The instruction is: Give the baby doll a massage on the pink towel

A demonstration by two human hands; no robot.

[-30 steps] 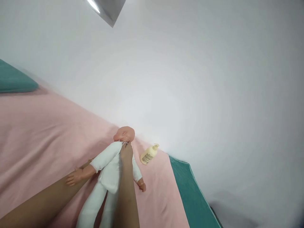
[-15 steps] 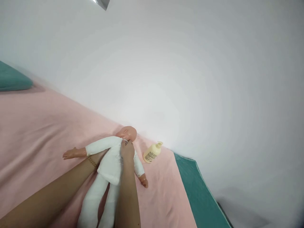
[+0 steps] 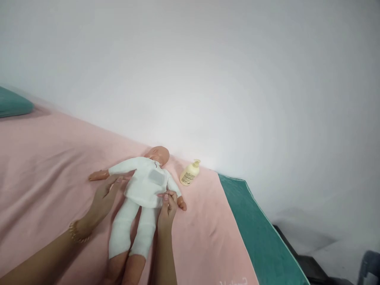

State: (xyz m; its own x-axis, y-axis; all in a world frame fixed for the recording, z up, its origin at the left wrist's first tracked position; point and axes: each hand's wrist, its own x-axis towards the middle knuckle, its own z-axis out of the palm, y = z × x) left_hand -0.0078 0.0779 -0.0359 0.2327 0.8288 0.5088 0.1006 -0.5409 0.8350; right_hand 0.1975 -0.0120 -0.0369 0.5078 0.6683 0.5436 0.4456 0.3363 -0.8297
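A baby doll in a white top and white leggings (image 3: pixel 147 182) lies on its back on a pink sheet, its head turned aside near the wall. A grey patch shows on its chest. Beside the doll's arm and waist, my left hand (image 3: pixel 102 198) has its fingers apart, holding nothing visible. My right hand (image 3: pixel 168 208) is at the other lower side of the top, thumb and fingers pinched together at the hem edge; what they grip is too small to make out. A pale yellow pump bottle (image 3: pixel 190 173) stands right of the doll's head.
The pink sheet (image 3: pixel 59 158) runs along a white wall. At the far left lies a green pillow (image 3: pixel 14 102). A green cloth strip (image 3: pixel 252 221) borders the sheet on the right, with dark objects (image 3: pixel 311 267) beyond it.
Both hands have moved down and away from the doll's chest to the sides of its top, uncovering the grey patch. The view has shifted, showing more of the doll's legs.
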